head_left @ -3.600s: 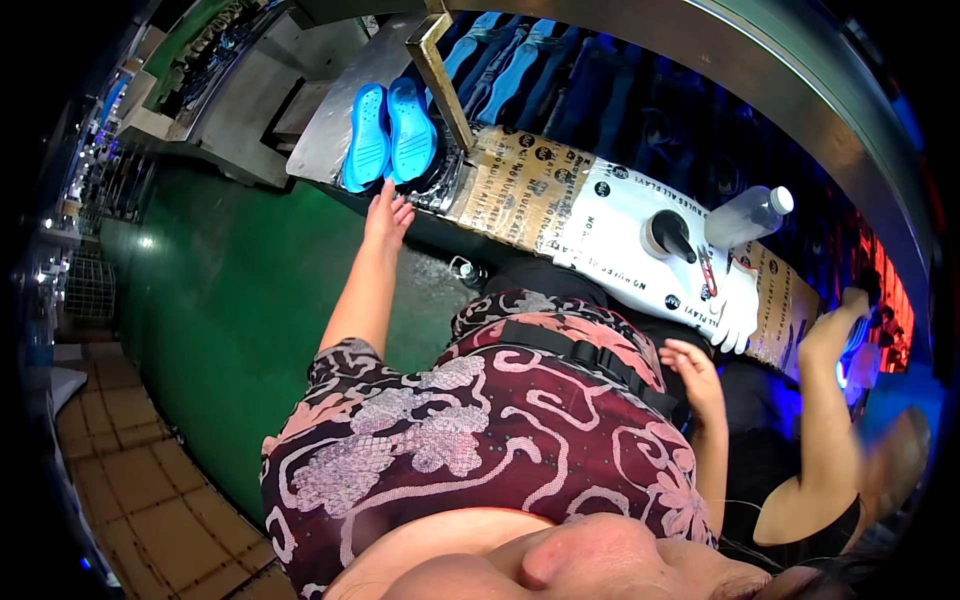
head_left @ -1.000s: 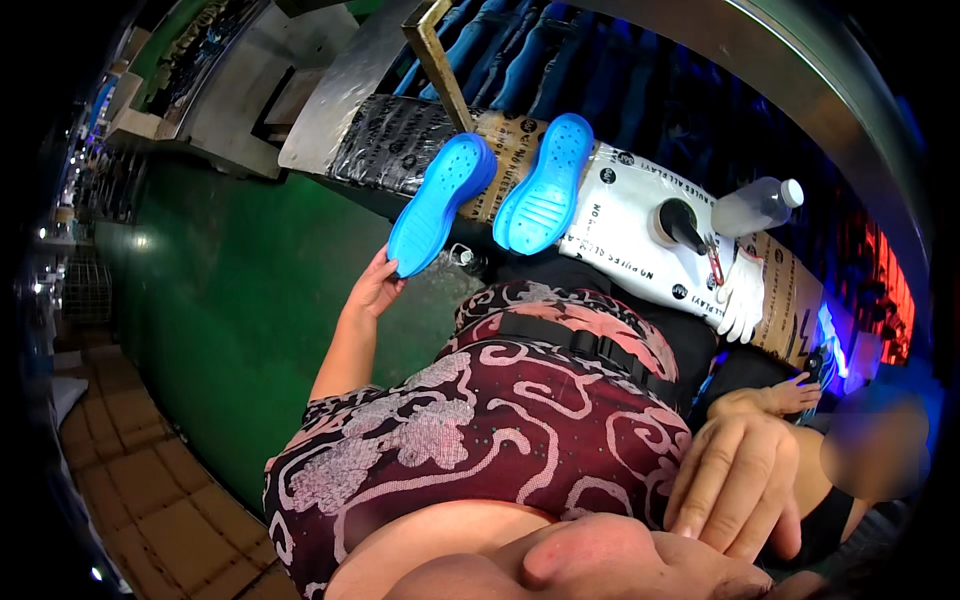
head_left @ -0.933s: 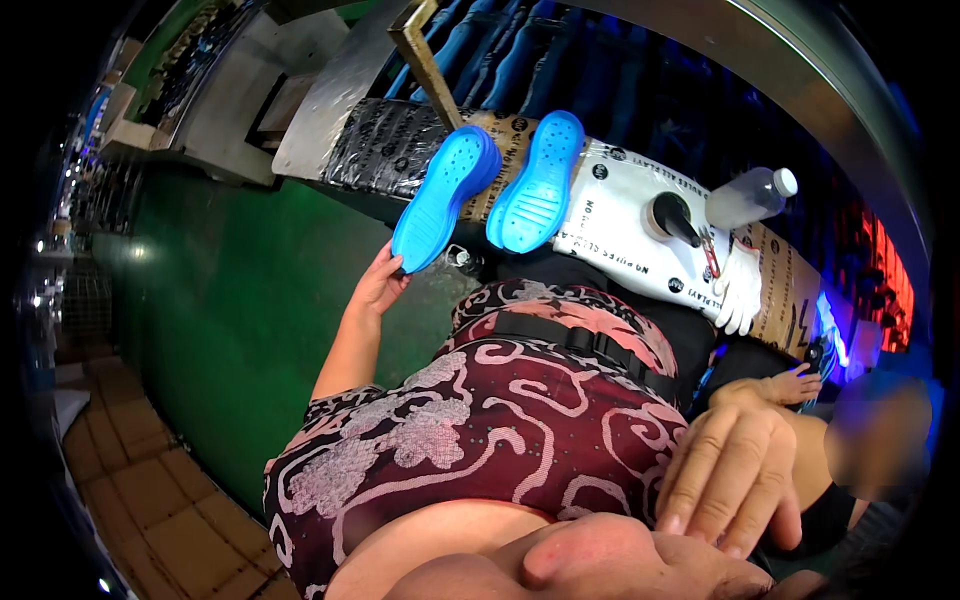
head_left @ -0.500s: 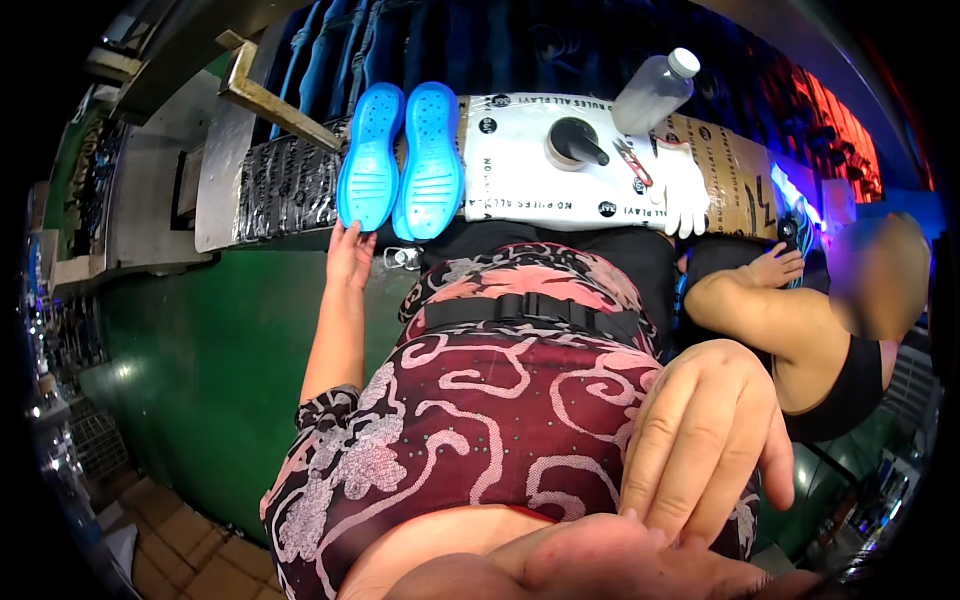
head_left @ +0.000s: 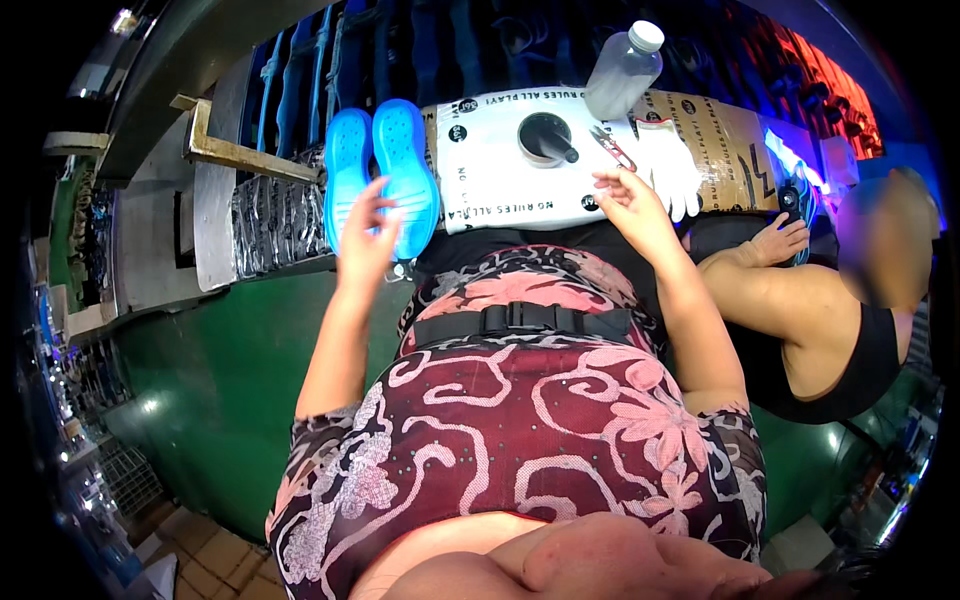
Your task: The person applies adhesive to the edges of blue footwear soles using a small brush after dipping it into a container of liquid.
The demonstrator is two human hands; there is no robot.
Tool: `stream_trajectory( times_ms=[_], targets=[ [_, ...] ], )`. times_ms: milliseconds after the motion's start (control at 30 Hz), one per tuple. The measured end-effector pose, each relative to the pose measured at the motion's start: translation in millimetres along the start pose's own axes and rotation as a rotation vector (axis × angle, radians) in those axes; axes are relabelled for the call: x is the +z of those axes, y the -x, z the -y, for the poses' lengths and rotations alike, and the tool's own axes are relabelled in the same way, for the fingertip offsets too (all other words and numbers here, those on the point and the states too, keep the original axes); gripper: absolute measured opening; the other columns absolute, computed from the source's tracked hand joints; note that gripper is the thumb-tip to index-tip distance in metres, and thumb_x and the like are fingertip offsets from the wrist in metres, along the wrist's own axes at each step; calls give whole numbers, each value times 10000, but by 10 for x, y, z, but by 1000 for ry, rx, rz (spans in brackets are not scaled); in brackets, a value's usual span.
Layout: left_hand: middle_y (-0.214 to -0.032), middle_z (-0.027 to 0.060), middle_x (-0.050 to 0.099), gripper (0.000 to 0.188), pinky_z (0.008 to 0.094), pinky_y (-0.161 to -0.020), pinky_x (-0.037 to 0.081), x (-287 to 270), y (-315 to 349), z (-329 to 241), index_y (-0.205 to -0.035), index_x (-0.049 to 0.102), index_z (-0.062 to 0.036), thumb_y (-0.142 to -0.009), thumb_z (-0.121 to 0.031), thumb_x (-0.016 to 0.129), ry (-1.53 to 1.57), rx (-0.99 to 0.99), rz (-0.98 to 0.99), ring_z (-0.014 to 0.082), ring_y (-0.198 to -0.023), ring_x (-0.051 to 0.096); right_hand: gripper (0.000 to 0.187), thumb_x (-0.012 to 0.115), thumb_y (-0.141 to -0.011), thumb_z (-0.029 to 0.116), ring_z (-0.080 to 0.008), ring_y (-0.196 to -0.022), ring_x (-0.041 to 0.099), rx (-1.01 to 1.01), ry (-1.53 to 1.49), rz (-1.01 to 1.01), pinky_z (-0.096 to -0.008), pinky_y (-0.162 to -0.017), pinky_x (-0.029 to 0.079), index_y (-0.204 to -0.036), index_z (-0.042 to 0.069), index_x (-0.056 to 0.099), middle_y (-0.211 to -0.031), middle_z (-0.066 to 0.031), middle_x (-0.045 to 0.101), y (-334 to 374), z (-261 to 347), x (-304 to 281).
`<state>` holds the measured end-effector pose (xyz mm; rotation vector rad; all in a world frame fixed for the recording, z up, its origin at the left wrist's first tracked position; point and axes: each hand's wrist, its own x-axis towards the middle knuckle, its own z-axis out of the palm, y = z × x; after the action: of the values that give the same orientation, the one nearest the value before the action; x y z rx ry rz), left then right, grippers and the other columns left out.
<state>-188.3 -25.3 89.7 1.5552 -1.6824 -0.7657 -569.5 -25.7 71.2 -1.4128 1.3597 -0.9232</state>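
Note:
Two bright blue shoe soles, a left-hand one (head_left: 347, 150) and a right-hand one (head_left: 402, 145), lie side by side at the bench edge. My left hand (head_left: 366, 235) is over their near ends with its fingers apart; whether it touches them I cannot tell. My right hand (head_left: 634, 208) is raised, open and holding nothing, just nearer than the red-handled thread snips (head_left: 618, 154). Left of the snips stands a small round pot (head_left: 530, 146) with a black handle (head_left: 558, 146) sticking out of it. White work gloves (head_left: 668, 170) lie right of the snips.
White printed wrapping (head_left: 470, 190) covers the bench middle, with brown cardboard (head_left: 725, 165) to its right. A clear white-capped bottle (head_left: 622, 78) stands behind. A rusty metal bracket (head_left: 240, 155) juts in at left. Another person's arm (head_left: 750, 285) is close on the right.
My right hand has gone from close below the camera out to the bench beside the snips. My left hand has moved from the left sole's near edge to above both soles.

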Motion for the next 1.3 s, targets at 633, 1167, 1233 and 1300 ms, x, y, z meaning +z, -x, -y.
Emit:
stream_trajectory(
  times_ms=[633, 1167, 1233, 1300],
  targets=[
    [-1007, 86, 624, 291, 298, -655, 523, 1491, -1080, -1072, -1062, 601, -70, -794, -127, 697, -120, 566, 318, 220, -741, 637, 699, 735, -701, 153, -348, -1144, 513, -270, 466, -207, -394, -970, 426, -1329, 45, 445, -1282, -151, 509, -799, -264, 343],
    [-1022, 58, 643, 314, 236, -686, 496, 1184, -1420, -1355, -1136, 570, -13, -915, -234, 605, 336, 169, 242, 97, -722, 601, 520, 792, -620, 193, -330, -975, 589, -156, 520, -277, -395, -875, 454, -1067, 9, 600, -993, -162, 612, -905, -143, 279],
    [-1026, 66, 645, 326, 237, -686, 492, 1178, -1422, -1377, -1141, 563, -5, -918, -239, 600, 376, 144, 238, 95, -712, 599, 425, 778, -627, 194, -346, -913, 607, -199, 406, -282, -408, -835, 474, -990, 28, 634, -914, -168, 631, -1018, -164, 312],
    [-1033, 80, 645, 334, 239, -684, 489, 1178, -1439, -1359, -1143, 557, 3, -921, -244, 595, 414, 128, 236, 95, -705, 596, 367, 775, -632, 192, -347, -878, 627, -159, 321, -290, -410, -805, 487, -943, 37, 656, -887, -169, 650, -1060, -108, 360]
  ],
)
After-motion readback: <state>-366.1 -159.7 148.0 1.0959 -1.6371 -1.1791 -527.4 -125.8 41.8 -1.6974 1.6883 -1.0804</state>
